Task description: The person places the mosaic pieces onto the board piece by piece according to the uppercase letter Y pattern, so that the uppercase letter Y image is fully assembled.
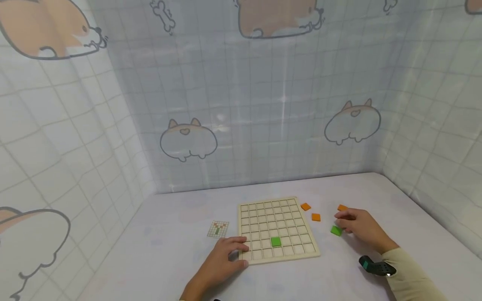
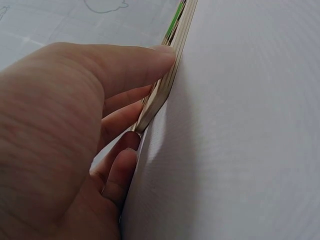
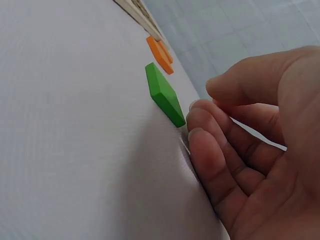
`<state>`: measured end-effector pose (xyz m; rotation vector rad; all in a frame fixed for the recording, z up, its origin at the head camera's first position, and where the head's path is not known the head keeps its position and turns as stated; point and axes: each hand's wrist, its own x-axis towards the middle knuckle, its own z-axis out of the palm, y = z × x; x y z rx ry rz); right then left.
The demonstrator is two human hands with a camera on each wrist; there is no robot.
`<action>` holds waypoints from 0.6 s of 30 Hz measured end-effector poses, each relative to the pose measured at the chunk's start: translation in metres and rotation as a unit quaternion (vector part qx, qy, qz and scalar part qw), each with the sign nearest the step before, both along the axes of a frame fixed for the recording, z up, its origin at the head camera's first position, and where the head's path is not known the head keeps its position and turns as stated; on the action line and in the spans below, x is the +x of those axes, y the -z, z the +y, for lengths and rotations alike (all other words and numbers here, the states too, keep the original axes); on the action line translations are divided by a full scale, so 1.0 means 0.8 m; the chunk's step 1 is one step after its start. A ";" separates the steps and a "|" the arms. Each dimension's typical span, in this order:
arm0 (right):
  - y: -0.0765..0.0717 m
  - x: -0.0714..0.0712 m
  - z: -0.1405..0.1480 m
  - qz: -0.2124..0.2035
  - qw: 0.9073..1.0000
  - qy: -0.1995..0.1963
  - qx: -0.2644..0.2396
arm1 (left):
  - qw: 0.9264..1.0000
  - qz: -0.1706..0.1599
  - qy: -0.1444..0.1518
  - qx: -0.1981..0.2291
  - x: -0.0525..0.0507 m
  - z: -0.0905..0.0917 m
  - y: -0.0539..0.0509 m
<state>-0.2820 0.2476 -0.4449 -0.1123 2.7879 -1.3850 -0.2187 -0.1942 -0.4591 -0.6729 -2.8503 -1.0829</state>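
A wooden grid board (image 1: 263, 220) lies flat on the table, with one green square tile (image 1: 276, 241) in a cell near its front. My left hand (image 1: 224, 258) holds the board's near left corner, thumb against the front edge and fingers on the left side; the thumb (image 2: 150, 62) shows against the layered edge in the left wrist view. To the right, my right hand (image 1: 361, 228) hovers low beside a loose green tile (image 1: 336, 230). Its fingers (image 3: 207, 155) are loosely bent beside that tile, and nothing shows between them and the thumb.
Two orange tiles (image 1: 316, 217) lie just right of the board. Another orange tile (image 1: 342, 207) sits behind my right hand, partly covered by it. A small pattern card (image 1: 217, 229) rests left of the board. Printed fabric walls (image 1: 256, 125) enclose the table.
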 end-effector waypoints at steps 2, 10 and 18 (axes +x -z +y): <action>0.000 0.000 -0.002 0.005 1.000 -0.003 0.008 | 1.000 0.003 0.001 0.002 0.001 -0.001 0.000; 0.002 -0.001 -0.006 0.029 0.999 -0.010 0.029 | 1.000 0.002 -0.004 0.002 0.001 0.000 -0.003; 0.002 0.006 -0.006 0.069 0.995 -0.021 0.070 | 1.000 -0.003 -0.007 0.006 0.002 0.004 -0.001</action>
